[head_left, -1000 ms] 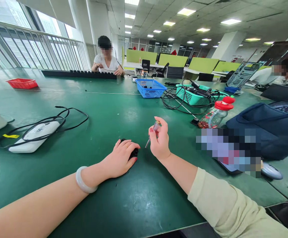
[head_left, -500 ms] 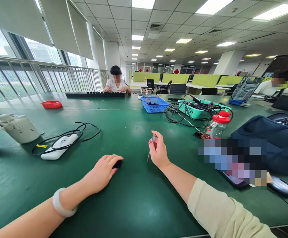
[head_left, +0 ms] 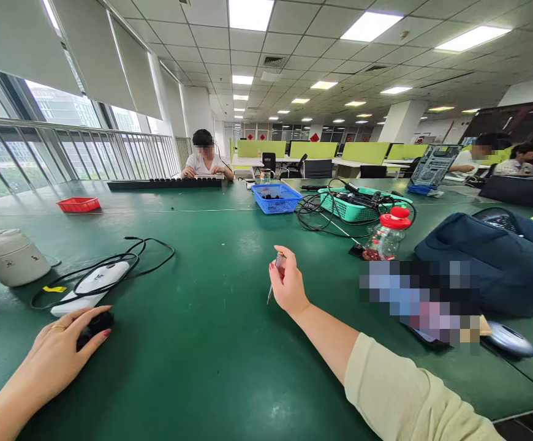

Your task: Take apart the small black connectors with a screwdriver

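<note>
At the left, my left hand [head_left: 59, 352] is closed around a small black object [head_left: 100, 323], its kind unclear because the fingers cover part of it. Just beyond those fingers lies a white power-bank-like device [head_left: 103, 277] with a black cable [head_left: 160, 266] looped over it. Near the middle of the view, my right hand [head_left: 290, 286] grips a small screwdriver [head_left: 279, 260] with a clear handle. Its thin shaft points down toward the green tabletop [head_left: 193, 367], and I cannot tell whether the tip touches it.
A cream container [head_left: 13, 260] and a red tray [head_left: 78, 205] stand left. Farther back are a blue basket [head_left: 276, 202] and a green basket [head_left: 353, 211] of cables. A red-lidded jar [head_left: 388, 236] and dark bag [head_left: 478, 263] are right. People sit beyond.
My left hand has moved left with the black object, from the table's middle to beside the white device. The view has shifted slightly; my right hand still holds the screwdriver.
</note>
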A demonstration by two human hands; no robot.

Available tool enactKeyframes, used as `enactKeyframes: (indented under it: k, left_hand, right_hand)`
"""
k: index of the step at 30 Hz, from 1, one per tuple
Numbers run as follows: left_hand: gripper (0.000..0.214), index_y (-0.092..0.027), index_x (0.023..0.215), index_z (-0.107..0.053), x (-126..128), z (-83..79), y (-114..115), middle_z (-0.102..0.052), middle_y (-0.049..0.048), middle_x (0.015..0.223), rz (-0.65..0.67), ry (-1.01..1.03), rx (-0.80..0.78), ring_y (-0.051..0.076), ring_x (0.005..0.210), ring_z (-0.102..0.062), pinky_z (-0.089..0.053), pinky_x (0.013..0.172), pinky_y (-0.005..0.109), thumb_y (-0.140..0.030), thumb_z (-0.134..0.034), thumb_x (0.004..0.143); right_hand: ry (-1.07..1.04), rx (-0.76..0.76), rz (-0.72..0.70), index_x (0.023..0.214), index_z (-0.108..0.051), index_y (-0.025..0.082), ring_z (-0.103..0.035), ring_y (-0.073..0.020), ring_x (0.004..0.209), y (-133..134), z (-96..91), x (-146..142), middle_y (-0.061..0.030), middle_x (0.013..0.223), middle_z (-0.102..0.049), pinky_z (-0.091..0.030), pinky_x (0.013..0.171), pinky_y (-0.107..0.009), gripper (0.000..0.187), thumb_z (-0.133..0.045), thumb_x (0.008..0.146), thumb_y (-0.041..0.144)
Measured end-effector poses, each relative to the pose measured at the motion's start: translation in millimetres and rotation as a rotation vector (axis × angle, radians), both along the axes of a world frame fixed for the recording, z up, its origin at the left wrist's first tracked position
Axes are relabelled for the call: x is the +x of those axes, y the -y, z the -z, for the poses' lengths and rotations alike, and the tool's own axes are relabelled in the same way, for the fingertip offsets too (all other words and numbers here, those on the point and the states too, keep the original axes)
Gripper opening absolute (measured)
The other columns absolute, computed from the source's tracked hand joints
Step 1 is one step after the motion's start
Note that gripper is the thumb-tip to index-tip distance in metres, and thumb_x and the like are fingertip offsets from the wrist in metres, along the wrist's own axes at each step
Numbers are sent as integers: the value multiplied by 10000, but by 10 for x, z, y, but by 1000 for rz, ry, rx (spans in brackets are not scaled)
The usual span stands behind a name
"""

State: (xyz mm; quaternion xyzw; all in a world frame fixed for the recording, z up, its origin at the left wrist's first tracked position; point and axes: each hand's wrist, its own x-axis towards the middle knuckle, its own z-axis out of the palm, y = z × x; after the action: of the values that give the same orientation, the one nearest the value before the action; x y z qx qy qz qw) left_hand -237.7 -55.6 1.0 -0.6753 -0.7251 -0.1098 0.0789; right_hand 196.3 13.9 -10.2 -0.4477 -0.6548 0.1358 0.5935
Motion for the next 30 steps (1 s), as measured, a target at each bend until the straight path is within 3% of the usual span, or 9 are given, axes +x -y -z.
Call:
enactKeyframes:
  k: [5,11,16,24,30]
  left_hand:
    - [650,-148,1238,-565,77,-51,-78,-610,139,1262,16,-56,0,312,1170,-564,-367,1103,480,-526,-246,816]
    - [544,-162,1069,-562,66,-61,-93,-663,145,1140,-14,-20,-10,310,1102,-600,-408,1058,470,-527,-266,796]
    - [524,-150,1037,-547,7,-79,-179,-674,166,1120,-32,39,-44,316,1054,-627,-446,1010,462,-504,-272,765]
    - [516,-151,1024,-520,41,-161,-163,-667,174,1101,-75,47,-85,311,1022,-634,-461,986,452,-503,-258,752]
    - [536,-169,1068,-524,-107,-136,-110,-648,158,1153,-133,94,-115,311,1103,-599,-457,985,441,-556,-305,768]
  right_hand:
    - [22,-19,-10,1247,-415,207,-495,-116,490,3,-1,8,23,702,-565,-442,519,-266,337,-428,912,240]
    - [38,89,0,1169,-383,223,-513,-98,479,12,-28,21,26,740,-587,-449,517,-246,289,-458,890,210]
    - [75,135,-3,1143,-361,224,-519,-99,493,22,-34,18,27,739,-586,-452,522,-235,269,-448,891,192]
    - [102,114,-3,1150,-366,220,-520,-108,491,54,-44,15,23,737,-588,-455,549,-252,270,-435,891,191]
    - [116,80,-16,1151,-377,216,-506,-114,485,82,-66,12,21,731,-574,-449,545,-261,269,-427,887,209]
